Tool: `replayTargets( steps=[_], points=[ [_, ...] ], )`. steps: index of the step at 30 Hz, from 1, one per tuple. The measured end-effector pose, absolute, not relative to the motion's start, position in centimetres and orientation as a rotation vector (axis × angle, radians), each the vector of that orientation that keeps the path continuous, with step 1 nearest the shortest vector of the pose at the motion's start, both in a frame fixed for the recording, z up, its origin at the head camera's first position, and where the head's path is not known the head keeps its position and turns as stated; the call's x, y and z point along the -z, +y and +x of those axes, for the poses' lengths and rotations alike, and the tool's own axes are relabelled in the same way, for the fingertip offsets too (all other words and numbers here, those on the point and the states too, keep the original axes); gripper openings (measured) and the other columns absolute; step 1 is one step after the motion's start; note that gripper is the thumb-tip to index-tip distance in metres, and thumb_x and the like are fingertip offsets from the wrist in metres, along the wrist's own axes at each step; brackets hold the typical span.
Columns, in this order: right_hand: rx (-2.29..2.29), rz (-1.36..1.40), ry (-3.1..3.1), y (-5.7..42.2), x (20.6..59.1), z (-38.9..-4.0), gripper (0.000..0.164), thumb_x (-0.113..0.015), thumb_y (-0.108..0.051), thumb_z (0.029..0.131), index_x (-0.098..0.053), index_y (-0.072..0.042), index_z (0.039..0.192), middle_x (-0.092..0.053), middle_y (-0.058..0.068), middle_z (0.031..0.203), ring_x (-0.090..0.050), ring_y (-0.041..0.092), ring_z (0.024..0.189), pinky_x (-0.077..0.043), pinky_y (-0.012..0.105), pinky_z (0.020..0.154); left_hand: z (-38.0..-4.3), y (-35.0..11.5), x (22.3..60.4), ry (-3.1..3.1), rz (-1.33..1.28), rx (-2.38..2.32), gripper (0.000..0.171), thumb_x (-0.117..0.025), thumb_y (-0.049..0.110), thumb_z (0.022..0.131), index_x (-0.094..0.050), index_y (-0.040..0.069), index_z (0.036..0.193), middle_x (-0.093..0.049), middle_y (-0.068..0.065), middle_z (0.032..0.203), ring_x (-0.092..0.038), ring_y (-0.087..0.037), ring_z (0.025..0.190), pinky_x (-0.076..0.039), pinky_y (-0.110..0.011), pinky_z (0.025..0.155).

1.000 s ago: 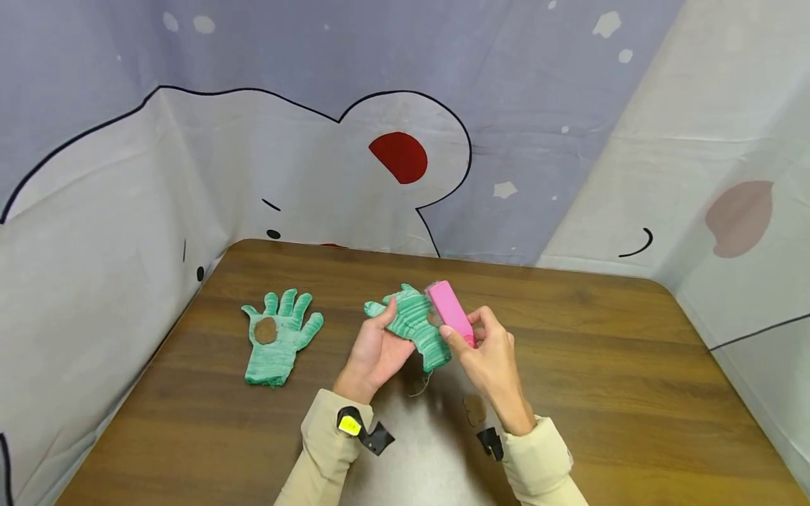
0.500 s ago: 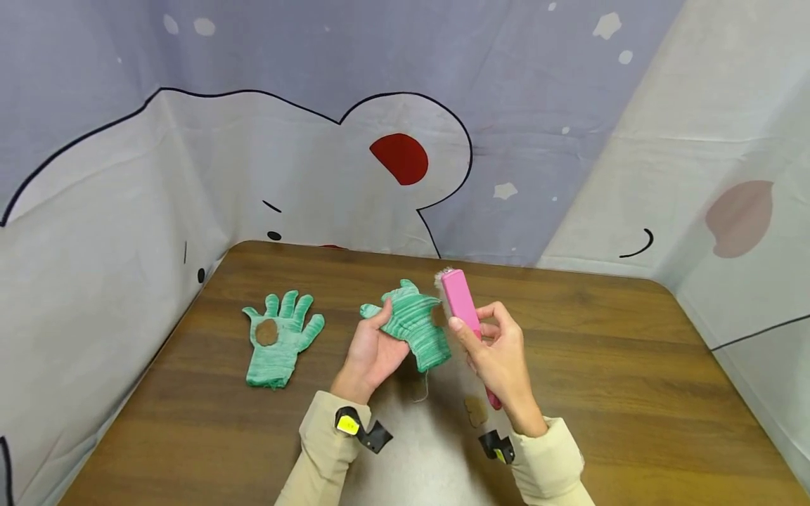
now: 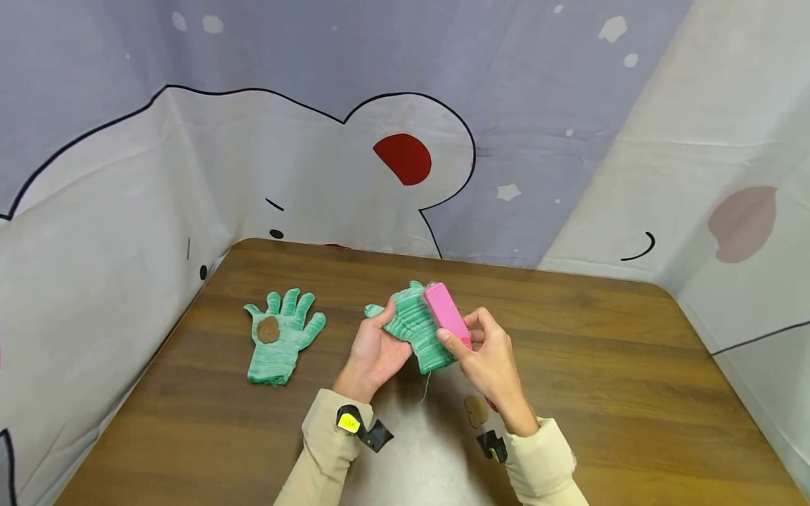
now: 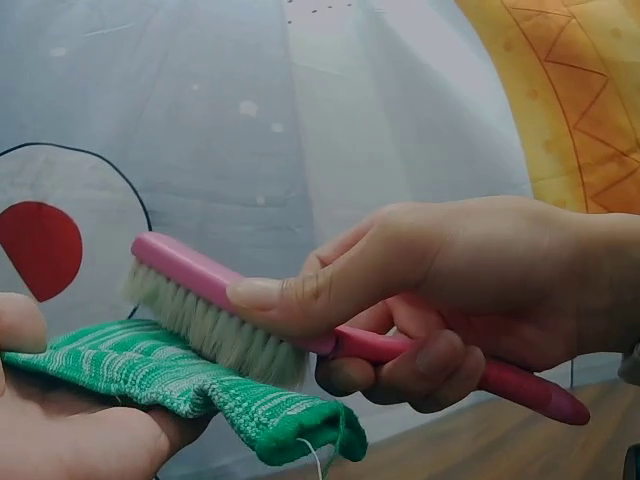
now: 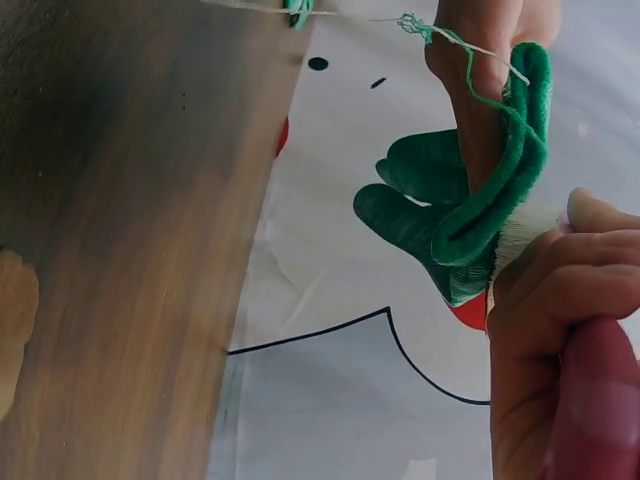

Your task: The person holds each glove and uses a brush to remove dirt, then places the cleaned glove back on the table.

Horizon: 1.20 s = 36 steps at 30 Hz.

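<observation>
My left hand (image 3: 377,349) holds a green-and-white striped knit glove (image 3: 414,327) above the table, thumb on top and fingers underneath. In my right hand (image 3: 492,362) is a pink brush (image 3: 445,309), gripped by its handle with the thumb along the back. Its pale bristles (image 4: 215,325) lie against the glove's upper face in the left wrist view. A loose thread (image 3: 425,388) hangs from the glove's cuff. The right wrist view shows the open cuff (image 5: 505,190) and the dark handle end (image 5: 597,400) close up.
A matching green glove (image 3: 278,351) lies flat at the left, with a brown round patch (image 3: 268,329) on its palm. Another brown patch (image 3: 474,411) lies on the wooden table (image 3: 620,379) beside my right wrist. A printed cloth (image 3: 304,161) stands behind the table.
The brush lifts up and right off the glove half a second ago, then comes back down onto it, now further left. The left hand stays nearly still with the glove.
</observation>
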State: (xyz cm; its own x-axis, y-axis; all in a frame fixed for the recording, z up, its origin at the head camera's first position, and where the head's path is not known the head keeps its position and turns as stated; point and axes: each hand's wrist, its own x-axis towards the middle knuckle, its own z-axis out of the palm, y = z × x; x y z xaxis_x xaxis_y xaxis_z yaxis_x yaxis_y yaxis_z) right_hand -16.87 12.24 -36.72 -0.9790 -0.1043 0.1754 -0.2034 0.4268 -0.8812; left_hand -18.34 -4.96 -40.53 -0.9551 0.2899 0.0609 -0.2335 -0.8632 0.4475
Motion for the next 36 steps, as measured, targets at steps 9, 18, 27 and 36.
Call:
replayTargets(
  steps=[9, 18, 27, 36],
  points=[
    [-1.474, 0.272, -2.576, 12.6, 37.6, -17.6, 0.035, -0.075, -0.033, 0.076, -0.053, -0.01, 0.09, -0.069, 0.011, 0.076, -0.065, 0.014, 0.065, -0.05, 0.028, 0.054, -18.6, -4.8, 40.9, 0.643, 0.123, -2.802, 0.052, -0.021, 0.028, 0.102, -0.01, 0.006, 0.146, -0.013, -0.011, 0.152, -0.014, -0.024, 0.138, -0.013, -0.039, 0.112],
    [-1.466, 0.12, -2.585, 14.1, 37.9, -18.4, 0.036, -0.074, -0.033, 0.077, -0.053, -0.008, 0.091, -0.066, 0.011, 0.07, -0.058, 0.013, 0.054, -0.045, 0.029, 0.046, -18.4, -5.1, 40.7, 0.65, 0.006, -2.812, 0.051, -0.021, 0.028, 0.102, -0.013, 0.003, 0.145, -0.038, -0.009, 0.135, -0.038, -0.02, 0.125, -0.029, -0.034, 0.105],
    [-1.863, 0.05, -2.418, 17.6, 36.9, -19.5, 0.041, -0.069, -0.028, 0.083, -0.043, -0.001, 0.097, -0.051, 0.004, 0.051, -0.04, 0.008, 0.034, -0.035, 0.022, 0.032, -18.5, -5.4, 40.7, 0.676, -0.035, -2.79, 0.051, -0.024, 0.029, 0.102, -0.019, -0.001, 0.142, -0.047, -0.006, 0.123, -0.05, -0.015, 0.111, -0.039, -0.028, 0.096],
    [-2.236, 0.045, -2.172, 18.5, 34.4, -18.8, 0.03, -0.067, -0.021, 0.085, -0.043, -0.005, 0.095, -0.051, 0.001, 0.053, -0.038, 0.008, 0.035, -0.032, 0.019, 0.031, -18.1, -6.2, 40.7, 0.945, -0.143, -2.658, 0.03, -0.041, 0.03, 0.098, -0.049, 0.012, 0.121, -0.063, 0.002, 0.091, -0.058, -0.011, 0.083, -0.045, -0.026, 0.077]
  ],
)
